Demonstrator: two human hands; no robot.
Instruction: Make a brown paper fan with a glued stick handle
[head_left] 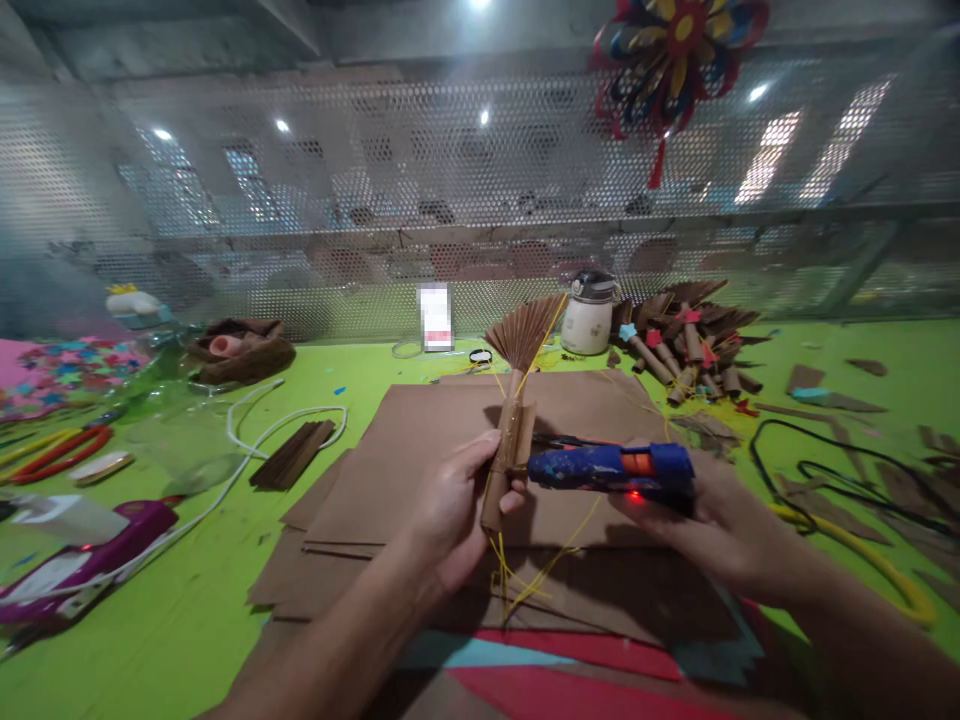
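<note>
Between the fingers of my left hand (pixel 459 505) is a rolled brown paper tube, part of a small paper broom (pixel 525 335) with a pleated fan at its top. Yellow string (pixel 536 585) runs along the broom and dangles below it. My right hand (pixel 712 525) grips a blue glue gun (pixel 600 466) with a red light glowing underneath. The gun's nozzle points left and meets or nearly meets the tube's side, where small glue spots show. Beneath both hands lies a stack of brown paper sheets (pixel 375 460).
Finished paper brooms (pixel 690 345) with coloured stars are heaped at the back right. A white jar (pixel 587 315) stands beside them. Folded brown strips (pixel 294 455), a white cable (pixel 247 440) and a purple power strip (pixel 112 555) lie left. A black cord (pixel 757 450) curls at right.
</note>
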